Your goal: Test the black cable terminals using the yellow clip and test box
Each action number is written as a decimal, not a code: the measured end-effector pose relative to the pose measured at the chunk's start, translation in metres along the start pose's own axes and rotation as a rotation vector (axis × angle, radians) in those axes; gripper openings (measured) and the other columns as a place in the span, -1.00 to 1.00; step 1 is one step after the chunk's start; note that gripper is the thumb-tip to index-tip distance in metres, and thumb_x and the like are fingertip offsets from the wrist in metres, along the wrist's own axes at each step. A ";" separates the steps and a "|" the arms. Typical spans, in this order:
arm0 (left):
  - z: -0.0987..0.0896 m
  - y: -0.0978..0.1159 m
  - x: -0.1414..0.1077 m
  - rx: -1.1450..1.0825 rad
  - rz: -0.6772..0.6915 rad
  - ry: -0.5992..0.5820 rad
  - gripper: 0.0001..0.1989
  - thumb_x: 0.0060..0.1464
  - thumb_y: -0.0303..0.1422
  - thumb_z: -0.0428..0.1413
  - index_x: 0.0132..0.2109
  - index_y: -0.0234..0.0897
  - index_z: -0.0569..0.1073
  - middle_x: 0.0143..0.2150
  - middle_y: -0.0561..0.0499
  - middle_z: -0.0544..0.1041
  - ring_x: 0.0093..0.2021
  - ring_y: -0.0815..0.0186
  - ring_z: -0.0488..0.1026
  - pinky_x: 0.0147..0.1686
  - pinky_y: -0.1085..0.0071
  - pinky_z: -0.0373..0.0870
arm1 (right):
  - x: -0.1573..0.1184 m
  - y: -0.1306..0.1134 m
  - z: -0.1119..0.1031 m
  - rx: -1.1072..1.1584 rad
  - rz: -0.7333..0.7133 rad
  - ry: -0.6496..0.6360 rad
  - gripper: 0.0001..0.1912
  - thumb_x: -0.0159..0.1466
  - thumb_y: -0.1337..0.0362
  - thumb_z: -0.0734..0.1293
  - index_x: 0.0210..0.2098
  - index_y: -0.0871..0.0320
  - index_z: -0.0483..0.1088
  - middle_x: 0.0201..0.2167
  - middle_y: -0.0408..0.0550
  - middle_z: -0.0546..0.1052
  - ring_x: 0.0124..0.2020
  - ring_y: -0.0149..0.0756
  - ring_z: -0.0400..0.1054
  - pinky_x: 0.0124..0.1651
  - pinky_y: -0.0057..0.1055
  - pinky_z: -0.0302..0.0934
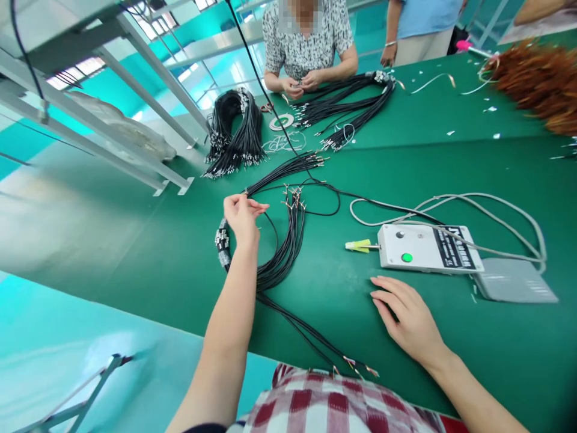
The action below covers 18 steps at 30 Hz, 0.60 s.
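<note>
My left hand (243, 218) is on a looped bundle of thin black cables (283, 255), its fingers bent over the bundle's upper left side and one digit pointing right. The hand hides exactly how the fingers meet the cables. Silvery connectors (222, 238) sit on the bundle's left bend. Stripped copper ends (294, 197) fan out at the top, and more coloured wire ends (356, 365) lie near the table's front edge. My right hand (408, 316) rests open and holds nothing, below a white control box (419, 246) with a green button and a yellow-tipped shaft (359, 245).
A grey pedal-like plate (516, 281) and grey cord adjoin the box. Across the green table (428, 171) lie black cable bundles (237, 129), a white tape roll (281, 122) and brown wires (536, 84). A co-worker's hands (302, 84) hold something small. Metal frame legs (148, 162) stand left.
</note>
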<state>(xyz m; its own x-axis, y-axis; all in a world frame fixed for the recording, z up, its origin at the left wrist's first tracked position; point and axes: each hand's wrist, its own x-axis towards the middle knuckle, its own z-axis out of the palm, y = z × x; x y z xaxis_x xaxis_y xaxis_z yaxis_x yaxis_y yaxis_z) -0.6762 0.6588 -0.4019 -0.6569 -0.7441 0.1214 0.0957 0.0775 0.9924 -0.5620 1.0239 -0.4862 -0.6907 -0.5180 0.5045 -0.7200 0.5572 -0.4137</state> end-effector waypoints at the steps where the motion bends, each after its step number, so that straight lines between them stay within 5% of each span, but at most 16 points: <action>1: 0.001 -0.003 -0.003 0.086 0.013 0.011 -0.89 0.19 -0.34 0.03 -0.18 -0.21 0.22 -0.46 0.14 0.38 -0.47 0.37 0.46 -0.41 0.46 0.37 | 0.000 0.001 0.000 -0.002 0.002 0.000 -0.80 0.31 0.43 0.34 -0.08 0.12 0.40 0.03 0.07 0.55 0.10 -0.09 0.41 0.10 -0.11 0.33; 4: -0.002 -0.007 -0.052 0.393 0.267 -0.237 -0.89 0.20 -0.40 0.06 -0.13 -0.24 0.29 -0.26 0.01 0.43 -0.26 0.35 0.45 -0.24 0.42 0.37 | -0.001 0.001 -0.001 -0.010 0.011 -0.005 -0.83 0.33 0.41 0.33 -0.09 0.12 0.40 0.03 0.07 0.55 0.08 -0.09 0.42 0.08 -0.12 0.34; 5: -0.006 -0.005 -0.076 0.481 0.371 -0.476 -0.95 0.22 -0.40 0.05 -0.16 -0.24 0.33 -0.25 0.00 0.44 -0.24 0.34 0.43 -0.22 0.41 0.35 | -0.001 0.001 -0.001 -0.011 0.011 -0.008 -0.83 0.33 0.41 0.32 -0.09 0.12 0.40 0.02 0.07 0.55 0.07 -0.09 0.43 0.07 -0.12 0.35; 8: -0.027 0.008 -0.148 0.683 0.555 -1.598 -0.89 0.15 -0.37 0.17 -0.18 -0.24 0.40 -0.23 -0.01 0.49 -0.23 0.27 0.44 -0.23 0.39 0.36 | 0.000 0.001 -0.001 0.000 0.017 -0.020 -0.83 0.34 0.40 0.32 -0.08 0.11 0.40 0.02 0.06 0.55 0.06 -0.10 0.44 0.07 -0.12 0.35; 10: -0.041 0.015 -0.177 0.895 0.667 -1.879 -0.82 0.04 -0.43 0.23 -0.19 -0.30 0.42 -0.20 -0.10 0.50 -0.19 0.18 0.44 -0.23 0.33 0.37 | 0.001 0.001 0.000 0.010 0.029 -0.031 -0.83 0.34 0.38 0.32 -0.08 0.10 0.40 0.03 0.05 0.55 0.05 -0.10 0.44 0.07 -0.11 0.35; 13: -0.048 0.016 -0.183 1.004 0.609 -1.910 -0.86 0.08 -0.48 0.19 -0.18 -0.33 0.44 -0.21 -0.11 0.50 -0.20 0.18 0.45 -0.22 0.33 0.36 | 0.002 0.002 0.002 0.027 0.040 -0.044 -0.84 0.34 0.38 0.31 -0.08 0.09 0.41 0.02 0.04 0.56 0.04 -0.11 0.45 0.07 -0.11 0.35; 18: -0.039 0.005 -0.156 0.700 0.097 -1.680 -0.92 0.14 -0.39 0.21 -0.30 -0.29 0.46 -0.28 0.01 0.48 -0.30 0.35 0.43 -0.28 0.47 0.33 | 0.001 0.001 0.000 0.097 0.085 -0.037 -0.83 0.33 0.38 0.32 -0.09 0.07 0.43 0.01 0.02 0.57 0.04 -0.13 0.45 0.08 -0.12 0.35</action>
<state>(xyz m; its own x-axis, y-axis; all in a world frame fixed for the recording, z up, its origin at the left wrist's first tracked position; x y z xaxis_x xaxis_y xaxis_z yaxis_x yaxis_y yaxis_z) -0.5440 0.7488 -0.4161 -0.6814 0.6274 -0.3768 0.1699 0.6364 0.7524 -0.5633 1.0239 -0.4867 -0.7502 -0.4965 0.4366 -0.6606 0.5357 -0.5260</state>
